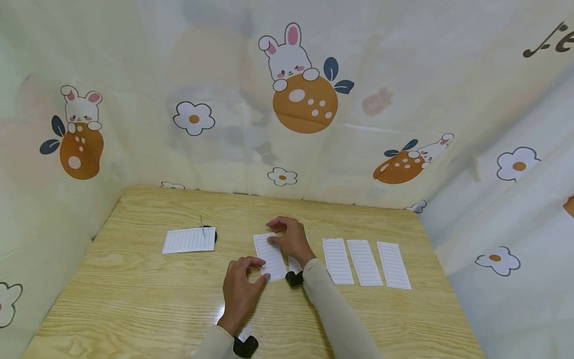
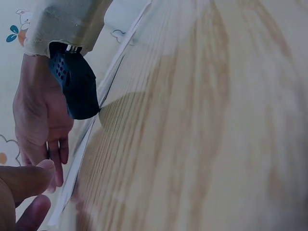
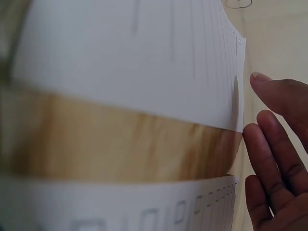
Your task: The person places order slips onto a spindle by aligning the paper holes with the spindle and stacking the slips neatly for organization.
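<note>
A white lined card [image 1: 270, 254] lies on the wooden table between the two hands. At its lower left, my left hand [image 1: 242, 284] has its thumb and index fingertips right at the card's edge, spread apart. My right hand [image 1: 291, 242] is over the card's upper right, its thumb overlapping the card and its other fingers reaching past the top edge. In the right wrist view, these fingers [image 3: 262, 149] are loosely extended beside the paper's edge. A second lined card [image 1: 293, 264] lies just right, mostly hidden by the right hand and wrist.
Three more lined cards stand in a row on the right, the nearest card [image 1: 337, 261] close to the right forearm. At left, a lined card [image 1: 188, 241] lies sideways over a black base [image 1: 215, 234] with a thin metal pin [image 1: 202, 224]. A printed curtain [image 1: 224, 159] borders the table [image 1: 148, 309].
</note>
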Tool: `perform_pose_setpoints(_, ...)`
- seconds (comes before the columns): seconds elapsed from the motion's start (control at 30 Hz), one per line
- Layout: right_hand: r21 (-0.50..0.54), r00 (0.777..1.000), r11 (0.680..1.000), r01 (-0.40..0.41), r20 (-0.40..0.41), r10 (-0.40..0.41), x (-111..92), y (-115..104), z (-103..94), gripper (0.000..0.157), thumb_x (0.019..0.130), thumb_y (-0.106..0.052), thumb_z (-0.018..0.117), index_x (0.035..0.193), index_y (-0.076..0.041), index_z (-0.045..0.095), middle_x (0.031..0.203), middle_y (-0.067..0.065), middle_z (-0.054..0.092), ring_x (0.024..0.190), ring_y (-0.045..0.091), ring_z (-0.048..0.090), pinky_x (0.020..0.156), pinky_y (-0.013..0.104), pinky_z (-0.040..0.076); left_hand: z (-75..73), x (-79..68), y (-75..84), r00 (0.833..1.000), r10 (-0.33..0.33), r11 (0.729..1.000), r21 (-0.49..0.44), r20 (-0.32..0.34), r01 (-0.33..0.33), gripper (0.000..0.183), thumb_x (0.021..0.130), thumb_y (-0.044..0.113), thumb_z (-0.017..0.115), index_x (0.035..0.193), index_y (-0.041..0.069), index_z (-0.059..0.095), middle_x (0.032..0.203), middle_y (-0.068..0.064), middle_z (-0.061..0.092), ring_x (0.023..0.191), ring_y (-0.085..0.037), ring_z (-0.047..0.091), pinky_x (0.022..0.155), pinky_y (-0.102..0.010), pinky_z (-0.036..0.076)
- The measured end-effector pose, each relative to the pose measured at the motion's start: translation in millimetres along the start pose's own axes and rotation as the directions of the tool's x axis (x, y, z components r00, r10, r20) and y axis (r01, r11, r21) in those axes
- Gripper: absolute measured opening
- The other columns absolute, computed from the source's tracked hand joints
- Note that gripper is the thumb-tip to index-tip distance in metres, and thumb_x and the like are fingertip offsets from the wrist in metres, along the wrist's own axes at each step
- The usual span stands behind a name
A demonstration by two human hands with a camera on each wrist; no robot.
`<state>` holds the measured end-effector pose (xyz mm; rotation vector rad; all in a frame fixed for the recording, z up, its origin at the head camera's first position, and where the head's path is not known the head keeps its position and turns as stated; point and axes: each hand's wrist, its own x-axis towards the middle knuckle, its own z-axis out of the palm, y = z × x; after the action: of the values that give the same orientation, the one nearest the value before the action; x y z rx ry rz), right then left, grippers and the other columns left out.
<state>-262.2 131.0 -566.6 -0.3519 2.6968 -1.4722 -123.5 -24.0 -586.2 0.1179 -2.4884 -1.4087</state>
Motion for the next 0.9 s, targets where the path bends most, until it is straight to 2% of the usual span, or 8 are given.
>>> perform_pose_setpoints(0.37, -0.055, 1.0, 0.998, -0.011, 0.007, 0.012, 1.8, 1.4, 2.3, 0.04, 0.078, 0.01, 0.087, 0.109, -0.014, 0.08, 0.11, 0.003, 0.079, 0.103, 0.02, 0.073, 0.096, 0.038, 0.06, 1.7, -0.7, 0.4, 0.999, 0.045, 0.994, 0.097, 0.01, -0.045, 0.036, 0.074, 0.012, 0.096, 0.103, 0.024, 0.079, 0.098, 0.005, 0.075, 0.092, -0.014, 0.056, 0.077, -0.033, 0.048)
perform_pose_setpoints(0.6, -0.091, 0.999, 0.996, -0.021, 0.03, 0.024, 1.9, 0.0, 2.1, 0.037, 0.08, 0.009, 0.085, 0.109, -0.013, 0.08, 0.107, 0.002, 0.078, 0.098, 0.017, 0.072, 0.092, 0.036, 0.06, 1.3, -1.3, 0.1, 0.998, 0.059, 0.991, 0.119, 0.02, -0.061, 0.035, 0.074, 0.011, 0.095, 0.102, 0.025, 0.079, 0.099, 0.005, 0.074, 0.093, -0.016, 0.056, 0.078, -0.035, 0.049)
perform_pose_setpoints(0.9, -0.09, 0.994, 0.995, -0.046, 0.095, 0.055, 3.5, -4.6, -1.4, 0.025, 0.083, 0.009, 0.081, 0.092, -0.014, 0.076, 0.095, 0.002, 0.074, 0.083, 0.012, 0.068, 0.08, 0.029, 0.058, 1.8, -0.2, -2.0, 0.997, 0.07, 0.99, 0.122, 0.025, -0.073, 0.035, 0.074, 0.01, 0.095, 0.102, 0.023, 0.079, 0.099, 0.004, 0.074, 0.093, -0.016, 0.056, 0.079, -0.036, 0.049)
